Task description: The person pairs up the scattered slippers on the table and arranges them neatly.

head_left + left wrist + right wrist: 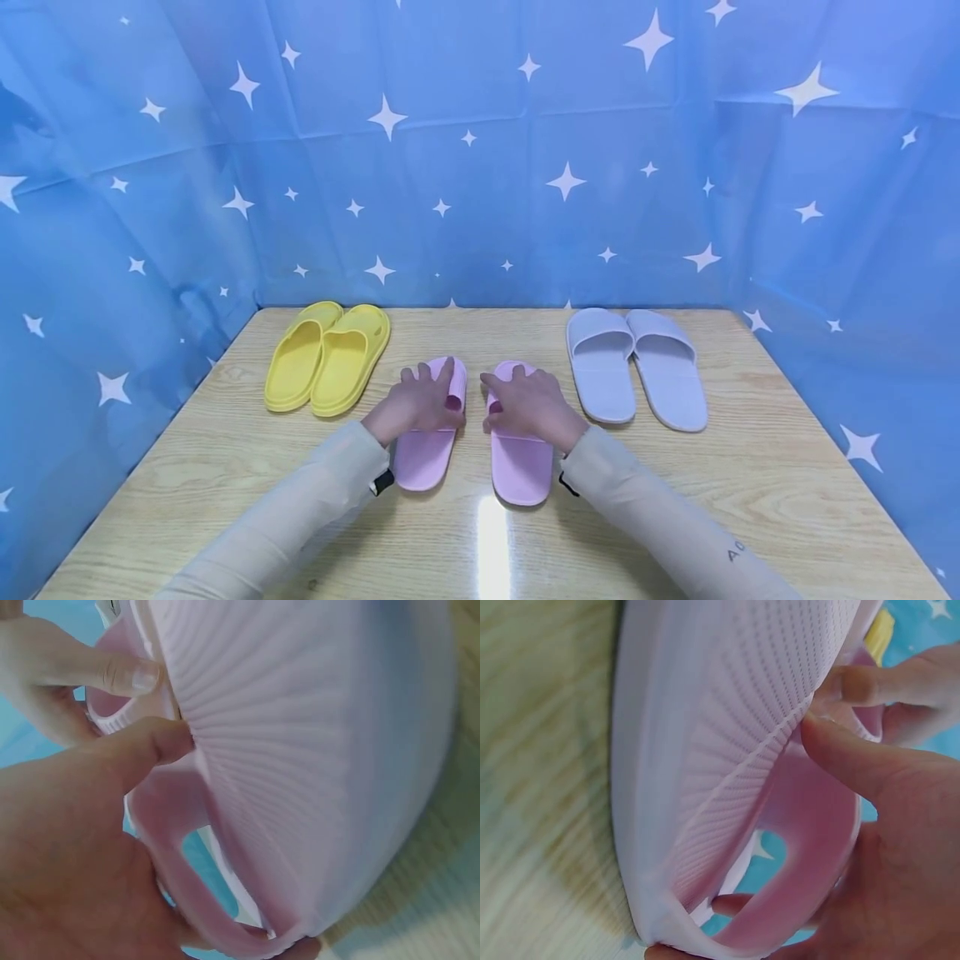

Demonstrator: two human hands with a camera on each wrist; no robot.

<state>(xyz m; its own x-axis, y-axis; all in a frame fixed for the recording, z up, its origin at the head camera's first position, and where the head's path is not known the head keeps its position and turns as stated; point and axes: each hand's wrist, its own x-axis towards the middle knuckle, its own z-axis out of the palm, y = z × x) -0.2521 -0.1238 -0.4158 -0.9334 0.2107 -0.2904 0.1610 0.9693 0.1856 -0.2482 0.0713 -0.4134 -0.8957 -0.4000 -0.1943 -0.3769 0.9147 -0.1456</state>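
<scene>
Two pink slippers lie side by side near the middle of the table, toes toward the back, with a narrow gap between them. My left hand point(423, 402) grips the left pink slipper point(423, 462) across its strap. In the left wrist view its thumb point(161, 742) presses the edge of the ribbed insole point(262, 712). The right pink slipper point(522, 477) is held the same way by my right hand point(531, 405), whose thumb point(832, 739) lies against the insole's edge in the right wrist view, with fingertips at the strap's far side.
A pair of yellow slippers point(341, 379) stands at the back left of the wooden table point(247, 492). Pale lavender slippers point(603, 387) are paired at the back right, their toes touching. Blue star-patterned curtains point(480, 225) enclose the table's back and sides.
</scene>
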